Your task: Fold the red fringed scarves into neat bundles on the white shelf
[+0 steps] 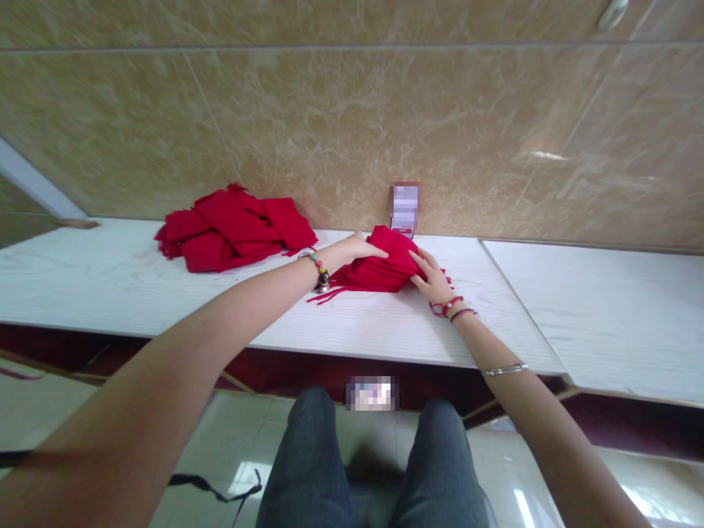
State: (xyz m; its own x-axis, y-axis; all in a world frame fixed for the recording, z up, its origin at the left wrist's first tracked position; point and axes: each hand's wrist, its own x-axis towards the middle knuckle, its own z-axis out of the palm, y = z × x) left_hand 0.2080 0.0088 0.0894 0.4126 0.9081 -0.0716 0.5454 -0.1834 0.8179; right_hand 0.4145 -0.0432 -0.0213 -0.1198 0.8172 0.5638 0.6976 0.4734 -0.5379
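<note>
A folded red cloth with fringe [385,265] lies on the white table [385,330] close to the wall. My left hand [357,248] rests on its upper left side, fingers pressed flat on the fabric. My right hand [432,277] grips the cloth's right edge with fingers curled onto it. A beaded bracelet sits on my left wrist, red strings and a thin bangle on my right arm.
A loose heap of red cloths [234,227] lies at the back left of the table. A small blurred card [405,209] leans against the marble wall behind the folded cloth. A second white tabletop [605,315] adjoins on the right. My knees show below.
</note>
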